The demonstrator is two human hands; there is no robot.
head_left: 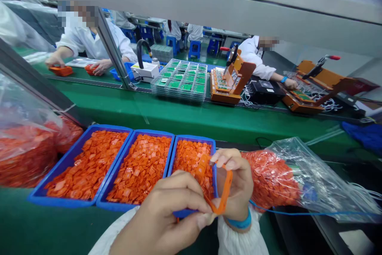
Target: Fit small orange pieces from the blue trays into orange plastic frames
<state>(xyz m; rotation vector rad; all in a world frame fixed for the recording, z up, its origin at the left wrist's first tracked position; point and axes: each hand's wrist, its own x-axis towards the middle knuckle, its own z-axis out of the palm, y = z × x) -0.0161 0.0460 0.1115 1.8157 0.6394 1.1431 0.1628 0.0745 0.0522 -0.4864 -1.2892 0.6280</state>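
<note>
An orange plastic frame [226, 187] is held up in front of me, roughly rectangular with an open middle. My left hand [170, 207] pinches its lower corner between thumb and fingers; something small at the fingertips is too hidden to name. My right hand [238, 179], with a blue band at the wrist, grips the frame's upper right side with curled fingers. Just behind the hands stands the right-hand blue tray [195, 137], filled with small orange plastic pieces [189, 153].
Two more blue trays [112, 127] [153, 132] of orange pieces stand left. Plastic bags of orange parts lie at left [26, 151] and right [271, 179]. Across the green belt [134, 108] are clear trays of green circuit boards [180, 78], orange clamp fixtures [229, 80] and co-workers.
</note>
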